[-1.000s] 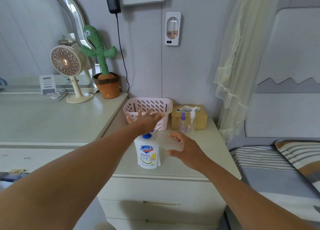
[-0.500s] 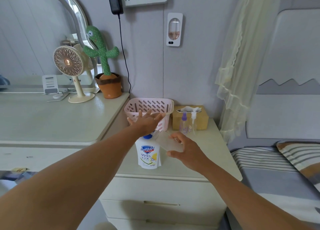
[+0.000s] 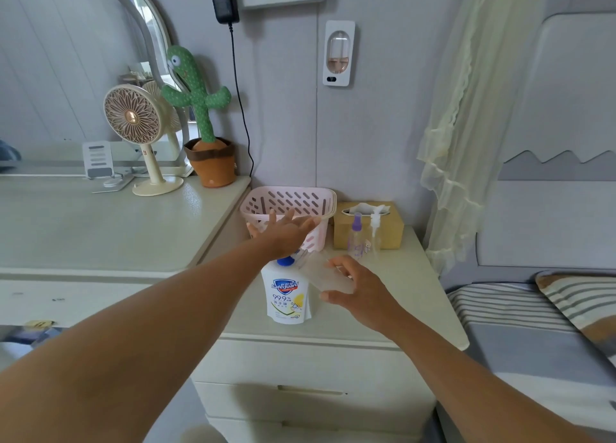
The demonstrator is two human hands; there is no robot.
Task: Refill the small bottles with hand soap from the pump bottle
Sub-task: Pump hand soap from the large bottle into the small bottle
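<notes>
Frosted small bottle (image 3: 328,277) aslant, mouth up-left.

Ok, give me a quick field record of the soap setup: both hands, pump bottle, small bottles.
left hand: flat, fingers straight, atop the pump bottle
right hand: grips clear small bottle, tilted, upper end by the pump
pump bottle: upright on nightstand
others: purple-capped bottle and white-pump bottle, upright before tissue box

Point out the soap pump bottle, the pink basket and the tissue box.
soap pump bottle (image 3: 285,297), head view, front label.
pink basket (image 3: 300,202), head view, slotted wall.
tissue box (image 3: 391,236), head view, front face.
</notes>
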